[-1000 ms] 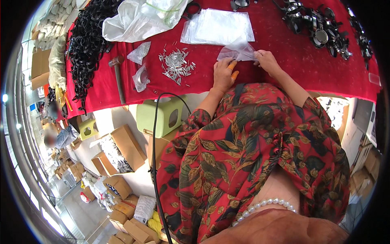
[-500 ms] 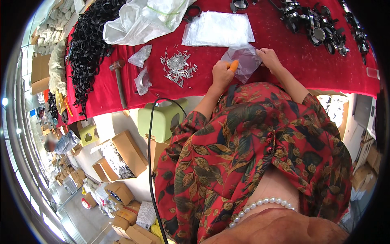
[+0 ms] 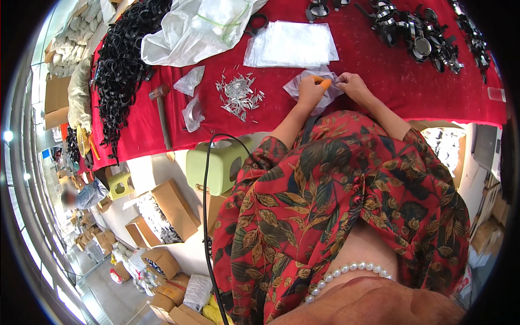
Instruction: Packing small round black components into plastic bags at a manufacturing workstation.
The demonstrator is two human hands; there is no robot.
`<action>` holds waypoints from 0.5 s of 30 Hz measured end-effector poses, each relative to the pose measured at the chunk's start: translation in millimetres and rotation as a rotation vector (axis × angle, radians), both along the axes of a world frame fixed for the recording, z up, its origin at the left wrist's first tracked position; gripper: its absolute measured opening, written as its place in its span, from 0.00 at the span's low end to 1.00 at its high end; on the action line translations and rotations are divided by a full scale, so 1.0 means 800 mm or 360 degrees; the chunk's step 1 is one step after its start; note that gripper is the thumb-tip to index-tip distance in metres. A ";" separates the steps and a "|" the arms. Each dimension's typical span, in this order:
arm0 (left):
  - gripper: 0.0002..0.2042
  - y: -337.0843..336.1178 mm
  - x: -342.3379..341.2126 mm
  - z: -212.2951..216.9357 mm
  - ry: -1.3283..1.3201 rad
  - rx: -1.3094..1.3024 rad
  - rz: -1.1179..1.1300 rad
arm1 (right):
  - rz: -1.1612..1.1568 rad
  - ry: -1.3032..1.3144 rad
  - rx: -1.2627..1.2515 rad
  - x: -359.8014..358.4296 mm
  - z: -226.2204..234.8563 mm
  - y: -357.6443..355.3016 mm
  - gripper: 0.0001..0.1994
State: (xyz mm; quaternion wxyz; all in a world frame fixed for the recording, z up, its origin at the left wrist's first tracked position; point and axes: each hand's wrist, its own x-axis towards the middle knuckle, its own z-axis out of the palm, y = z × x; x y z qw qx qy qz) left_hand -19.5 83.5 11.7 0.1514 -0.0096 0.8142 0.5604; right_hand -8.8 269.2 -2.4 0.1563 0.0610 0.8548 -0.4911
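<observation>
Both hands work at the near edge of the red table (image 3: 379,103), just right of its middle. The left hand (image 3: 310,92) pinches a small orange piece (image 3: 323,82) at the mouth of a small clear plastic bag (image 3: 303,86); the right hand (image 3: 353,85) pinches the bag's right side, fingers curled. To do this well, judging from the grip, keep the mouth taut and open (thin film collapses easily) and feed the piece in straight, clear of the metal pins (image 3: 238,95) to the left

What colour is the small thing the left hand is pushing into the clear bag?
Orange; the small piece shows best in the head view, at the left hand, against the clear bag.
</observation>
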 end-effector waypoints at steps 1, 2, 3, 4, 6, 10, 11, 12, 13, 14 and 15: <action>0.15 0.008 -0.003 -0.001 0.0080 -0.0021 -0.0060 | -0.0028 -0.0013 -0.0054 0.002 -0.004 -0.002 0.07; 0.16 0.017 -0.006 -0.003 0.0160 -0.0039 -0.0123 | -0.0058 -0.0026 -0.0106 0.003 -0.007 0.000 0.09; 0.15 0.023 -0.010 -0.008 0.0130 -0.0067 -0.0088 | -0.0062 -0.0020 -0.0101 0.004 -0.003 -0.003 0.09; 0.15 0.022 -0.010 -0.014 0.0137 -0.0059 -0.0094 | -0.0026 -0.0045 -0.0094 0.006 0.000 -0.007 0.08; 0.14 0.030 -0.011 -0.018 -0.0109 -0.0075 -0.0211 | -0.0002 -0.0003 -0.0121 0.012 -0.022 0.012 0.06; 0.10 0.004 -0.013 -0.052 -0.0272 0.0289 0.0088 | -0.0175 -0.0099 -0.0218 0.015 0.003 0.010 0.09; 0.10 0.009 -0.012 -0.046 -0.0275 0.0296 0.0053 | -0.0304 -0.0244 -0.0292 0.017 0.006 0.019 0.08; 0.10 0.012 -0.009 -0.039 -0.0392 0.0378 0.0131 | -0.0334 -0.0240 -0.0287 0.017 0.009 0.029 0.08; 0.10 0.014 -0.005 -0.036 -0.0505 0.0454 0.0230 | -0.0364 -0.0300 -0.0297 0.018 0.012 0.034 0.07; 0.10 0.017 -0.006 -0.032 -0.0502 0.0453 0.0223 | -0.0391 -0.0361 -0.0309 0.019 0.015 0.037 0.06; 0.10 0.020 -0.008 -0.033 -0.0449 0.0384 0.0210 | -0.0391 -0.0357 -0.0312 0.018 0.018 0.037 0.06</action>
